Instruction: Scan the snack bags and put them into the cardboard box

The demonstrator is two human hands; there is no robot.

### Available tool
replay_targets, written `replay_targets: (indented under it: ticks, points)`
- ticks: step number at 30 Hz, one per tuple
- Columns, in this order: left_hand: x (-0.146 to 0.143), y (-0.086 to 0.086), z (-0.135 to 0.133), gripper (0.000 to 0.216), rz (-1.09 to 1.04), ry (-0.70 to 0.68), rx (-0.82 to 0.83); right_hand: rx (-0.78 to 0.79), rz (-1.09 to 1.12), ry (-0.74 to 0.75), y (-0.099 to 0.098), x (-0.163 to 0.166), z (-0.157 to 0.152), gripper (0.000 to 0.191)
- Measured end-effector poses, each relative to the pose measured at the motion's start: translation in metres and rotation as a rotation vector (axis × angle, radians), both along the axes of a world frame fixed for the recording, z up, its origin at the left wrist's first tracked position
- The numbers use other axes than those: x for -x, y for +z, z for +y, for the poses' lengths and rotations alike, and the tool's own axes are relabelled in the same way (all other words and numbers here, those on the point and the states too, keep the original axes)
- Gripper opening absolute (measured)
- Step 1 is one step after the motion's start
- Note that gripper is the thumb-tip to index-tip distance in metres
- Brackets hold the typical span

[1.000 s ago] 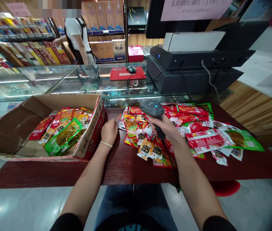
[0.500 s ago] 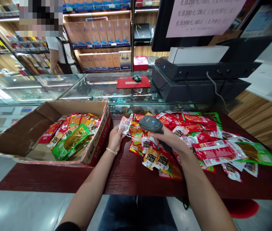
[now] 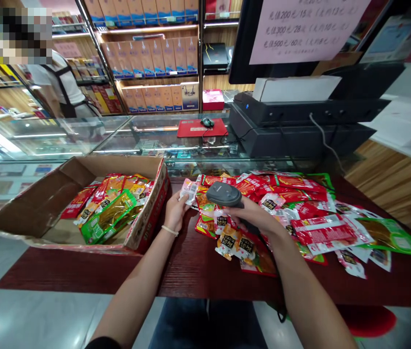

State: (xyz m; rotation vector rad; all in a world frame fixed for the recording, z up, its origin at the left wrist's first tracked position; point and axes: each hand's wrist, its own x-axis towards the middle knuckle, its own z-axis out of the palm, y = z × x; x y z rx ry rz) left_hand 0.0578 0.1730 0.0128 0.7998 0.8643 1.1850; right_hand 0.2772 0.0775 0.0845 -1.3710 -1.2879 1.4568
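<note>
A small snack packet [image 3: 190, 190] is pinched in the fingers of my left hand [image 3: 176, 209], its barcode side turned up. My right hand [image 3: 254, 213] grips a dark grey barcode scanner [image 3: 223, 194], whose head points left toward that packet, a short gap away. Under and around the scanner lies a pile of snack packets [image 3: 292, 186] in red, white, orange and green. Two orange-and-white packets [image 3: 236, 244] lie in front of my right hand. To the left, an open cardboard box [image 3: 150, 208] holds several more packets, with a green one [image 3: 109, 215] on top.
Everything rests on a dark red-brown table [image 3: 82, 269]. Behind it runs a glass display counter [image 3: 147, 138] with a red mouse pad [image 3: 191, 128]. A monitor [image 3: 240, 53] and black cash-register equipment [image 3: 300, 138] stand at back right. A person [image 3: 62, 87] stands at back left.
The scanner has shifted slightly left, nearer the packet in my left hand. My left hand keeps its hold. At the back, the person has moved left, and my view has tilted a little.
</note>
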Motion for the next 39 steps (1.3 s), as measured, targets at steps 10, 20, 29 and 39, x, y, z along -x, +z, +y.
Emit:
replay_targets:
  ticks: [10, 20, 29, 39]
  points:
    - [-0.007, 0.054, -0.025, 0.024, 0.543, 0.136, -0.438, -0.153, 0.218, -0.280, -0.009, -0.007, 0.008, 0.032]
    - [0.124, 0.164, -0.053, 0.020, 1.338, 0.591, -0.785, -0.138, 0.278, -0.307, -0.007, -0.003, 0.008, 0.038]
    - [0.195, 0.116, -0.017, 0.041, 1.378, 0.469, -0.627, -0.159, 0.286, -0.311, -0.009, -0.002, 0.008, 0.037]
    - [0.129, 0.151, -0.053, 0.036, 1.434, 0.452, -0.862, -0.246, 0.273, -0.439, 0.007, -0.031, -0.001, 0.034]
